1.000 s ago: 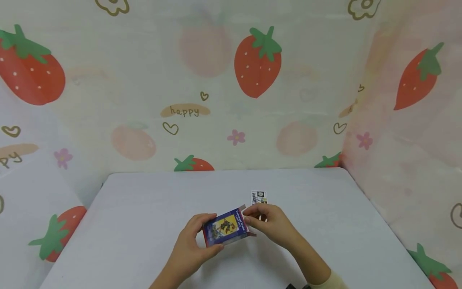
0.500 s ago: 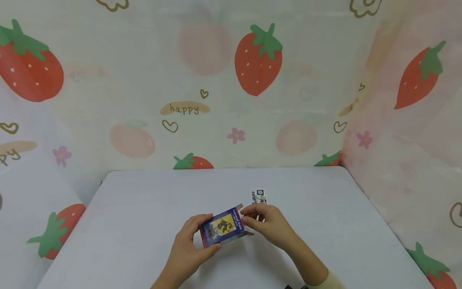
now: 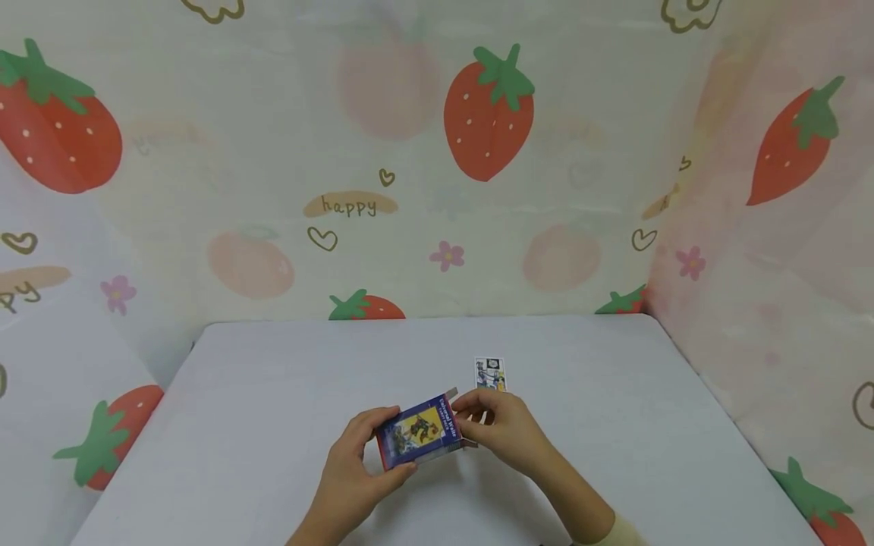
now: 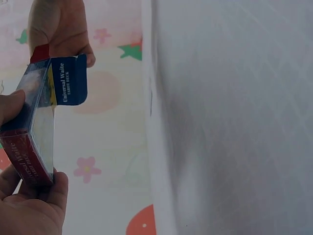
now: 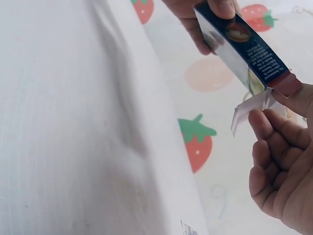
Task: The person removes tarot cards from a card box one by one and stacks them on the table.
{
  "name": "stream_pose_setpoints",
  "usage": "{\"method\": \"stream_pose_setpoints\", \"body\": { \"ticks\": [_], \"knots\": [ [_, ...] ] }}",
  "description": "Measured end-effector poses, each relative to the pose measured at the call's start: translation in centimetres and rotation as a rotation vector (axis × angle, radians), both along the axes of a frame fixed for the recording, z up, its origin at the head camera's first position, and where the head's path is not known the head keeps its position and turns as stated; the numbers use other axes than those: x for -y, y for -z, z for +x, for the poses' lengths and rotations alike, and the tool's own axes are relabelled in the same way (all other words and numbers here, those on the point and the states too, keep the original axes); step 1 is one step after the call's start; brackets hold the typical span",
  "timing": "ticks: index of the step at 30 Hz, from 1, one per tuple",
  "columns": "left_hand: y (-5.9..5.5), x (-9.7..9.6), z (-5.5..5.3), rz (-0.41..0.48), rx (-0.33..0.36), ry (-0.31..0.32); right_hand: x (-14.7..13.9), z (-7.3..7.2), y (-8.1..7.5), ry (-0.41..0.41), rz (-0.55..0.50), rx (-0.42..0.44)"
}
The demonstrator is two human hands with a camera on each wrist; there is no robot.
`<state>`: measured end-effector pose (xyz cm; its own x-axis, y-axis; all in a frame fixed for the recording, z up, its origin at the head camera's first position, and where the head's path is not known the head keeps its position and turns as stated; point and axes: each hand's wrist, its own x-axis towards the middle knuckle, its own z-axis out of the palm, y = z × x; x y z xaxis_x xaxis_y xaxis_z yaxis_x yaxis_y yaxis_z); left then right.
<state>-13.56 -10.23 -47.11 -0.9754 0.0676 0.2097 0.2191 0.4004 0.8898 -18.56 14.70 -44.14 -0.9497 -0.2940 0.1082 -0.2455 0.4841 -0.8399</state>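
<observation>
My left hand [image 3: 344,478] grips a blue-and-red tarot card box [image 3: 419,432] by its left end, thumb on the near edge and fingers on the far edge. The box is tilted above the table with its open end toward my right hand [image 3: 508,432]. In the left wrist view its lid flap [image 4: 68,81], lettered "Universal Waite", sticks out unfolded. The right wrist view shows my right thumb touching a red side flap [image 5: 287,84], the other fingers loosely curled below. Whether cards are inside is hidden. Beyond the right hand lies a printed card [image 3: 492,371], partly covered by it.
A white-covered table [image 3: 287,394] spreads under both hands, its far edge near a strawberry-patterned backdrop [image 3: 403,220]. More of the patterned sheet [image 3: 771,303] stands along the right side, and it also hangs at the left.
My right hand has moved slightly left and closer against the box's open end. The box has shifted a little left with the left hand. More of the loose card shows now.
</observation>
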Motion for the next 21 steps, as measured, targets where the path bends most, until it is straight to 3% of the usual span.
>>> {"method": "stream_pose_setpoints", "body": {
  "ticks": [12, 21],
  "knots": [
    [0.26, 0.41, -0.32, -0.095, -0.028, 0.057, 0.28, -0.01, 0.57, 0.014, -0.025, -0.022],
    [0.21, 0.39, -0.28, -0.121, -0.047, 0.047, 0.25, -0.02, 0.58, 0.015, 0.001, -0.015]
  ]
}}
